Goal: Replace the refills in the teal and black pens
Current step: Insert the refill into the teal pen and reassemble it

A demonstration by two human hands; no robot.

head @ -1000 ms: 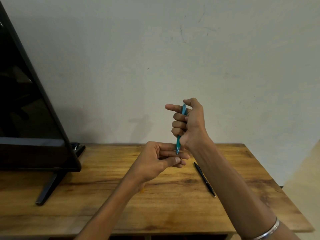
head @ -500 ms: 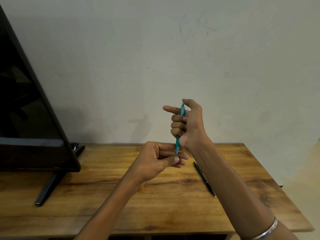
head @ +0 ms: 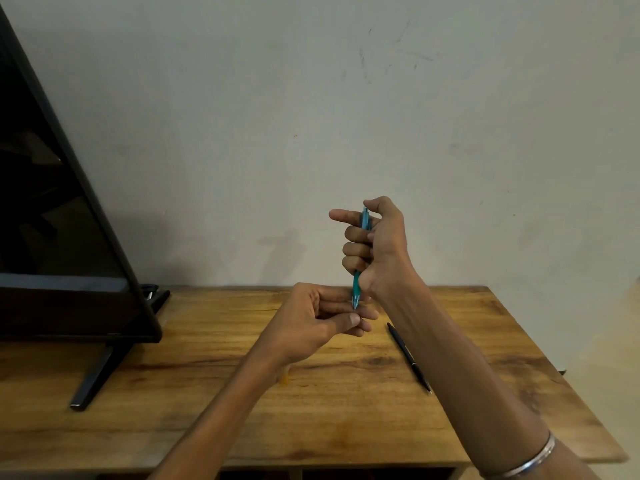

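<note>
The teal pen [head: 360, 258] stands almost upright just right of the frame's centre, raised above the table, its writing tip pointing down. The right hand [head: 377, 247] grips its barrel in a curled fist, index finger stretched out to the left across the upper end and thumb hooked over the top. The left hand [head: 322, 318] sits directly below, fingers bent inward with the thumb laid across them, meeting the pen's tip; whether it pinches the nose cone, the refill point or a small loose part cannot be told, since the fingers hide it. This looks like work at the tip end of the teal pen, either unscrewing the front section or seating a refill. To do it well, the right hand should keep the barrel steady and in line while the left turns or pushes straight along the pen's axis, never at an angle, so the thread or thin refill does not bind or bend. A spring, if there is one, could drop out, so the work belongs over the wooden table [head: 242, 410]. The black pen [head: 408, 356] lies on that table, lower right of the hands, slanted, touched by neither hand.
</note>
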